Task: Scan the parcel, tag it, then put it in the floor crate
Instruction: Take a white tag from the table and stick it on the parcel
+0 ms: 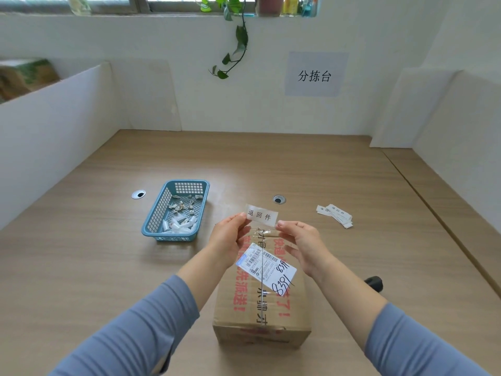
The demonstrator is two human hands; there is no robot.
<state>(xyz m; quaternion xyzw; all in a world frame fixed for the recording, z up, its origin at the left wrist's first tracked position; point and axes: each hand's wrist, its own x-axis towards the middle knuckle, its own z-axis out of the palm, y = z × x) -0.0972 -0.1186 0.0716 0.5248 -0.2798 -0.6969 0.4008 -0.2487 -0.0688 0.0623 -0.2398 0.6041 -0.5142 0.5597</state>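
Note:
A brown cardboard parcel [260,308] with red print, clear tape and a white shipping label [267,267] stands on the wooden table [95,253] in front of me. Above its far end I hold a small white tag [262,215] with black characters, stretched between both hands. My left hand [230,240] pinches the tag's left end. My right hand [301,245] pinches its right end. The tag hangs in the air, apart from the parcel's top. No floor crate is in view.
A blue plastic basket [151,221] with paper scraps and peeled backings sits to the left. A small pile of spare tags [336,214] lies to the right. Two cable holes [279,199] are set in the table. White partitions [54,131] flank both sides. A black object [375,283] shows beyond the right edge.

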